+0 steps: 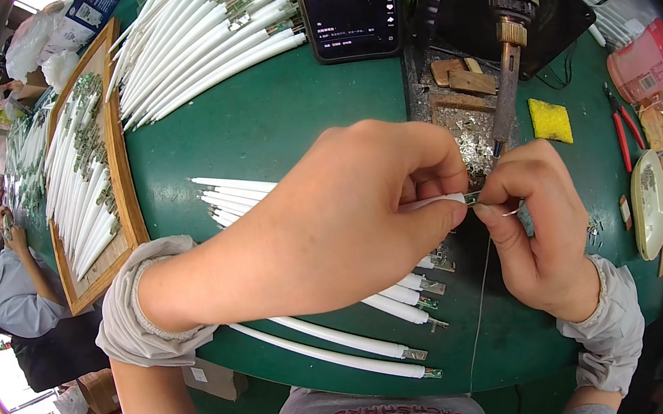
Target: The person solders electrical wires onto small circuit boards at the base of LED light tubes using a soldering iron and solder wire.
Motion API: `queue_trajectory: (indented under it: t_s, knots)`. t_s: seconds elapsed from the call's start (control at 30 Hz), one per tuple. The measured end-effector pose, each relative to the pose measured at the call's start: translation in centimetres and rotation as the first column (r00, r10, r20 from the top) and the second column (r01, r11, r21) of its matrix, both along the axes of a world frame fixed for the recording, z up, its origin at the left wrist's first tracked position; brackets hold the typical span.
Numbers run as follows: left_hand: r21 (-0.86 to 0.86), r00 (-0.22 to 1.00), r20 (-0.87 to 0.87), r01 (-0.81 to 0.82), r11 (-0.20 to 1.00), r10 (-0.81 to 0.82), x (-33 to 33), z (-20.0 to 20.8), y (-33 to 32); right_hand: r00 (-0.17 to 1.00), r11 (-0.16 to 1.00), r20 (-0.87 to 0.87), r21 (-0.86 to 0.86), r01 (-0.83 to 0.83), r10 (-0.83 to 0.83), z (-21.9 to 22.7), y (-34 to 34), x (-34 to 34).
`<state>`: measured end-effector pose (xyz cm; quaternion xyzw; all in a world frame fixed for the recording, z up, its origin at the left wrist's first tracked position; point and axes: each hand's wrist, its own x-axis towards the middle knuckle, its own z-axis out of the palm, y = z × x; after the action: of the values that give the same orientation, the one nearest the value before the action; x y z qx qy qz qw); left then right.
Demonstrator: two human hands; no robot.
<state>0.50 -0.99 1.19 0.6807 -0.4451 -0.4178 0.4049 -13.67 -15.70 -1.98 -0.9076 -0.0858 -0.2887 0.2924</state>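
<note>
My left hand (349,213) reaches across the middle, its thumb and fingers closed on a slim white tube (448,200). The tube's small circuit-board end points right, just below the tip of an upright soldering iron (509,73). Facing it, my right hand (539,223) pinches a thin solder wire (481,296) against or very near that end; the fingertips hide the exact contact. From there the wire trails down to the table's front edge. More white tubes with board ends (348,341) lie under and beside my left forearm.
A wooden-framed tray (131,161) of tubes stands left, with a large tube pile (199,41) behind. A phone (353,14) stands at the back. Right are a yellow sponge (550,120), red-handled pliers (622,130) and a pale dish (649,205). A co-worker (9,280) sits far left.
</note>
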Motion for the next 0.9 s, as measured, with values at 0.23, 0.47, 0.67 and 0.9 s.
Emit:
queue_trajectory:
  t_s: [0.23,0.47,0.67,0.9]
  knots:
    - [-0.042,0.999,0.039,0.002,0.999,0.0,-0.2,-0.3,0.2,0.986,0.983,-0.154,0.159,0.087,-0.063,0.2,0.3,-0.1]
    - [0.09,0.988,-0.14,-0.055,0.994,0.067,0.0,-0.2,-0.1,0.95,0.913,-0.284,0.407,-0.001,0.127,0.6,-1.5,-0.6]
    - [0.088,0.977,-0.188,-0.087,0.992,0.102,0.2,-0.3,-0.3,0.844,0.608,-0.472,0.757,0.241,0.253,1.8,-1.5,-0.5]
    - [0.107,0.948,-0.294,-0.097,0.99,0.124,0.6,-0.3,-0.8,0.828,0.645,-0.496,0.727,0.233,0.26,2.5,-1.5,-0.5]
